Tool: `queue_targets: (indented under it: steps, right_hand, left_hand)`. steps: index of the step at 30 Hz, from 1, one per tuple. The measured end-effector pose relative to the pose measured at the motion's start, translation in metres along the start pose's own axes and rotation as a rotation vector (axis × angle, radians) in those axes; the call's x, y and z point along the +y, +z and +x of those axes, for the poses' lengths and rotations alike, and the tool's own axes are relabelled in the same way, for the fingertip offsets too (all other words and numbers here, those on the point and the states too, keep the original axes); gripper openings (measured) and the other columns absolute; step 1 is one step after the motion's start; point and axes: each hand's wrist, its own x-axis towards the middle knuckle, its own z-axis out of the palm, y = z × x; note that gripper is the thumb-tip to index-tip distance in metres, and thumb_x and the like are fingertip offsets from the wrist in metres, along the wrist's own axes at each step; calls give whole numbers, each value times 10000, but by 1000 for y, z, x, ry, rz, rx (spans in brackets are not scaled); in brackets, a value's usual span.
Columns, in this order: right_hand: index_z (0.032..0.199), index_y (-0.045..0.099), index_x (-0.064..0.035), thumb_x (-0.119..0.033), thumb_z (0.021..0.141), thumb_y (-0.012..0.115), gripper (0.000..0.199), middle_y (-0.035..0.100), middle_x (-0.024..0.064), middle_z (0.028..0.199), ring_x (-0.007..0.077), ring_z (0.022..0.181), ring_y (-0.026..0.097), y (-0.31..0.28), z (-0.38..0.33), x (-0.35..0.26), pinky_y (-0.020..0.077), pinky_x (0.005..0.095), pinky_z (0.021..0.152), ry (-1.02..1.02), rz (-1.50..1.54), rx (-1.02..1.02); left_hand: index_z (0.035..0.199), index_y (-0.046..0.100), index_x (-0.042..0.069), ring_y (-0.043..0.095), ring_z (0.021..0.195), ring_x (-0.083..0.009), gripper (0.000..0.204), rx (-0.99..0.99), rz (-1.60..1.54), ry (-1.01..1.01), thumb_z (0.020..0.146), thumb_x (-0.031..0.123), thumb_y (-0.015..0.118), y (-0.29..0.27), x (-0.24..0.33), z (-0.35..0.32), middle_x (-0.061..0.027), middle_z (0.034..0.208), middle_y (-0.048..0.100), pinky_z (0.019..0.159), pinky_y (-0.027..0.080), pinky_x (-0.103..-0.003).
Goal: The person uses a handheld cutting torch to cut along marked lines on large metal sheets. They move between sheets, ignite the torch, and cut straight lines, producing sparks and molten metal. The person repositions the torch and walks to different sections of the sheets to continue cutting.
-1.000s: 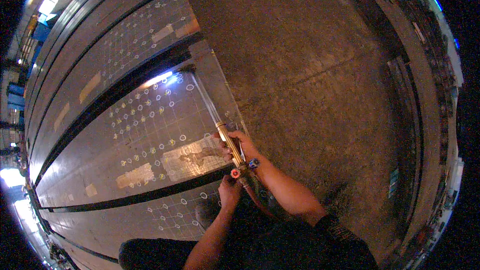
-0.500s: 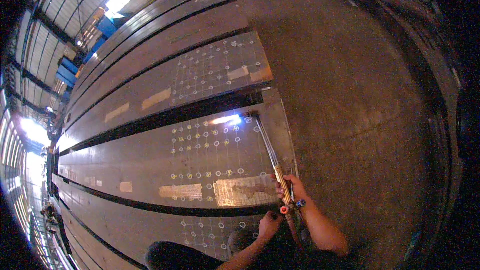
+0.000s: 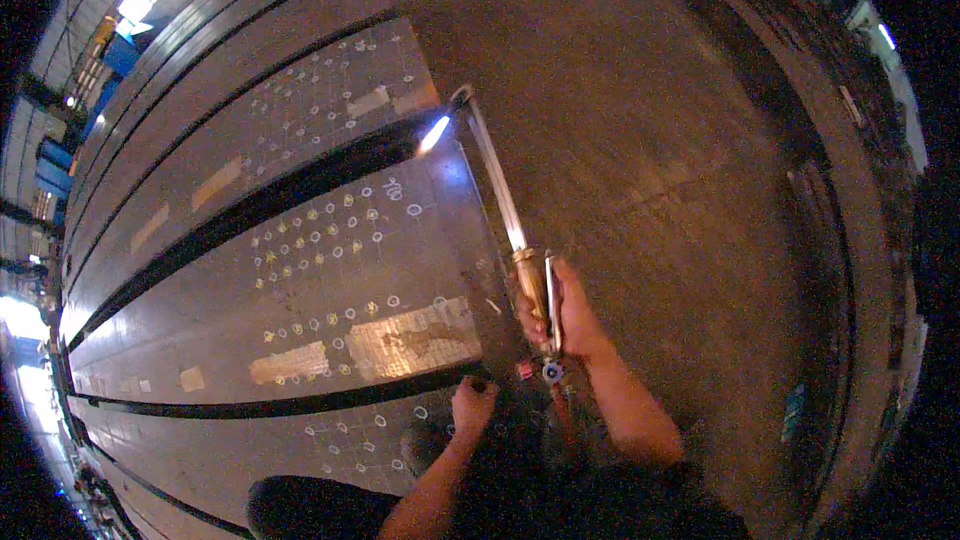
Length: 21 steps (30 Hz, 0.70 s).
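Cutting torch (image 3: 505, 210) held in the right hand (image 3: 565, 315), fingers wrapped tight round its brass handle, lever under the grip. Long silver tube runs up and away from the hand to a bent nozzle; bright white-blue flame (image 3: 433, 133) burns at the tip, at the far corner of a steel plate (image 3: 330, 290). Red and blue valve knobs (image 3: 538, 371) sit just below the fist. Left hand (image 3: 470, 405) rests on the near edge of the plate, fingers curled; cannot tell whether it grips anything.

Plate surface: rows of small chalk circles, white and yellow, plus two pale rectangular patches (image 3: 410, 338) side by side near the hands. More pale strips on the next plate (image 3: 300, 120) beyond the dark gap.

Against half a second ago: flame and nozzle sit further right and higher in view, right hand more central, left hand on the plate as before.

Concrete floor (image 3: 680, 140) to the right.
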Motion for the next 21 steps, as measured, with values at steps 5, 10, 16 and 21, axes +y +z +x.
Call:
queue_targets:
  steps: [5,10,16,21]
  right_hand:
    - [921,531,-118,-672,889,423,565,493,12,581,138,384,449,17,-48,-59,377,294,341,-125,-550,505]
    - [871,525,-111,-646,893,437,542,493,17,583,141,385,458,35,-67,-135,384,303,333,-76,-841,560]
    - [1038,557,-95,-578,910,463,508,487,26,648,122,379,429,21,-43,-109,367,297,311,-167,-828,555]
    - [992,575,-103,-601,883,508,514,500,31,631,126,376,453,-9,-27,-95,370,306,316,-183,-878,576]
  left_hand:
    - [946,625,23,640,882,-418,358,43,-19,17,748,311,702,-7,25,-18,-222,905,671,767,511,-473]
    - [895,613,38,658,842,-391,296,132,-12,-10,770,298,680,-8,38,-22,-171,878,687,753,515,-462]
    - [921,615,28,646,820,-393,310,262,-34,-92,788,304,659,1,42,-14,-175,872,676,742,502,-474]
    - [980,622,14,662,834,-347,297,303,-127,87,809,253,661,-19,69,-13,-169,884,678,746,508,-414]
